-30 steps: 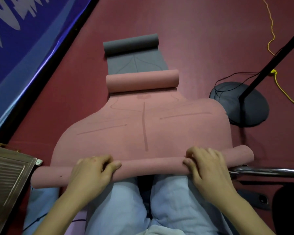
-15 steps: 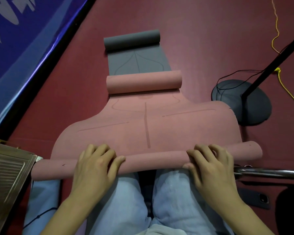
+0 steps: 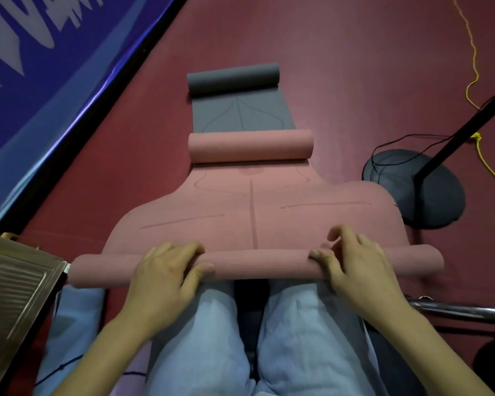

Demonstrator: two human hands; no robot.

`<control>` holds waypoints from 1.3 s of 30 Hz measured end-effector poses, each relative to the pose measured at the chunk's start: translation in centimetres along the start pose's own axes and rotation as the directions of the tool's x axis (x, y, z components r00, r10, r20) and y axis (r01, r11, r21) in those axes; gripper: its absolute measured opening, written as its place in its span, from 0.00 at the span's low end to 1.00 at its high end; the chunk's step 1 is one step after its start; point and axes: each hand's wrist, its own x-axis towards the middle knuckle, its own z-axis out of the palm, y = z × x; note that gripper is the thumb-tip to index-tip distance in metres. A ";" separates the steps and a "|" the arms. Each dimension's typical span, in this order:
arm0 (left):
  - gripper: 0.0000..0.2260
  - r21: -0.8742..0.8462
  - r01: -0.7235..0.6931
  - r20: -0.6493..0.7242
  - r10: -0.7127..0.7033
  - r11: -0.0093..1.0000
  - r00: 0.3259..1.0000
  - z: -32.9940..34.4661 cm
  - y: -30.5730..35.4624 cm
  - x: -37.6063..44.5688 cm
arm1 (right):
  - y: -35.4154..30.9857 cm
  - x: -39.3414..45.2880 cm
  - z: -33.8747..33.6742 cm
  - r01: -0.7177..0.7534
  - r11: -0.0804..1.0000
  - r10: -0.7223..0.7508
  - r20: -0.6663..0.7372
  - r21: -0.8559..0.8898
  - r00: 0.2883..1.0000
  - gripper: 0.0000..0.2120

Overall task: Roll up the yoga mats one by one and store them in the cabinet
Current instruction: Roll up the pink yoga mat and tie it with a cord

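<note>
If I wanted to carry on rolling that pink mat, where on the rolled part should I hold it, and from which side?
Probably hold the near roll of the pink mat from the person's own side, reaching over its top as the left hand and right hand do. It is a long, thin tube lying crosswise, so two spread holds, one on each half, should keep it even. Its flat part stretches ahead, toward the far curled end.

Pink yoga mat lying flat on the floor, printed alignment lines facing up, both ends curled: near roll at 6 o'clock (lying crosswise), far roll at 12 o'clock. Beyond it, grey yoga mat, flat with guide lines up, its far end rolled.
</note>
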 end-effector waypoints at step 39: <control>0.23 0.036 -0.062 -0.197 0.068 0.997 0.978 1.2 1.1 -0.7 | -1.5 0.0 1.6 0.121 0.970 -0.184 -0.310 -0.212 0.933 0.20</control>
